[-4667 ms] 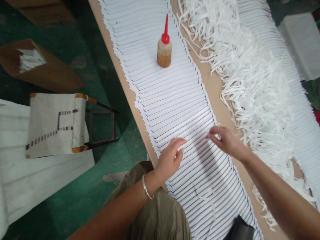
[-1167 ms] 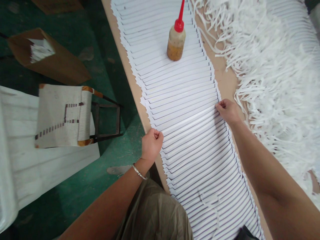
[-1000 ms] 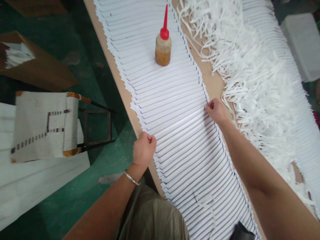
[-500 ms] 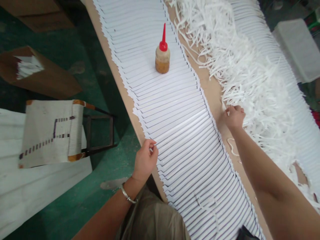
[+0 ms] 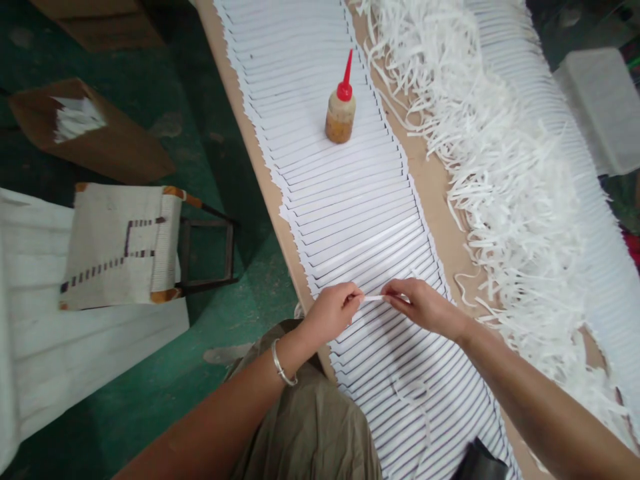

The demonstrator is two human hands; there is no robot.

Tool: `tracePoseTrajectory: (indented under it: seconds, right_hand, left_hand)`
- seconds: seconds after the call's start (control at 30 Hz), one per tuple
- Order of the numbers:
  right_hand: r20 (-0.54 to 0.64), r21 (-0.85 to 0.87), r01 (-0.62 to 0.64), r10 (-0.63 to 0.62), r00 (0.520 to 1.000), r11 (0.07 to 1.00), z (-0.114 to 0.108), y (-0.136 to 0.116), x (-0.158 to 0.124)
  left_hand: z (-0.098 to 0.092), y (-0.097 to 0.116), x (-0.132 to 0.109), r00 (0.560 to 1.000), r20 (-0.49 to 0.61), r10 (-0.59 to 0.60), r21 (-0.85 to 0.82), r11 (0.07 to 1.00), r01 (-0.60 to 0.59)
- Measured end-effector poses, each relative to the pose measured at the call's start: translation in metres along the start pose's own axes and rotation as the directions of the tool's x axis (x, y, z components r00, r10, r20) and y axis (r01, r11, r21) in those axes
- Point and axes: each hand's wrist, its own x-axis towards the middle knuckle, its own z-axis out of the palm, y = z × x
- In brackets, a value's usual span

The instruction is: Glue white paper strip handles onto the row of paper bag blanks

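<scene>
Fingers pinched nearly shut: left hand (image 5: 331, 313) and right hand (image 5: 423, 307) each grip one end of a white paper strip (image 5: 373, 299), over overlapped white sheets (image 5: 350, 200).

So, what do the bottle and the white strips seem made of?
The squeeze bottle looks like translucent plastic: amber contents show through, under a glossy red nozzle. The white strips look like matte paper or thin card, with soft, curling ends.

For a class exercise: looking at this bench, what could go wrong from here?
The white strip pinched between the left hand and right hand might tear if pulled taut. The glue bottle stands on the overlapped white sheets, so a knock could tip it onto them. The pile of loose white strips could spill across the sheets.
</scene>
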Motion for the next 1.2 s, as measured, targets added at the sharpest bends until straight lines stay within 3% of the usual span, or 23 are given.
tracePoseTrajectory:
  seconds: [0.17,0.3,0.43,0.57,0.63,0.77,0.9,1.2]
  right_hand:
    - [-0.064,0.002,-0.138,0.138,0.988,0.990,-0.023,0.048,0.015]
    - [-0.159,0.004,-0.204,0.203,0.966,0.979,-0.040,0.074,0.030]
    - [-0.270,0.062,-0.247,0.255,0.928,0.967,-0.055,0.094,0.046]
    - [-0.338,0.137,-0.253,0.285,0.897,0.958,-0.072,0.118,0.062]
    - [-0.389,0.154,-0.285,0.323,0.863,0.946,-0.080,0.128,0.069]
    - [-0.485,0.209,-0.263,0.333,0.809,0.942,-0.092,0.136,0.083]
    - [-0.501,0.275,-0.234,0.346,0.793,0.933,-0.098,0.133,0.097]
    - [-0.556,0.389,-0.242,0.436,0.708,0.889,-0.094,0.149,0.120]
  left_hand:
    - [-0.036,-0.035,-0.015,0.984,-0.112,-0.139,-0.089,0.988,0.129]
    - [-0.046,-0.049,-0.012,0.945,-0.242,-0.217,-0.077,0.976,0.205]
    - [-0.050,-0.050,0.000,0.911,-0.368,-0.186,-0.042,0.982,0.183]
    - [-0.055,-0.043,0.013,0.914,-0.353,-0.201,-0.071,0.980,0.189]
    - [-0.055,-0.041,0.019,0.893,-0.394,-0.216,-0.064,0.976,0.208]
    - [-0.051,-0.045,0.030,0.831,-0.506,-0.231,-0.037,0.968,0.246]
    - [-0.046,-0.051,0.039,0.830,-0.501,-0.245,-0.055,0.966,0.252]
    - [-0.043,-0.057,0.044,0.803,-0.536,-0.260,-0.057,0.960,0.273]
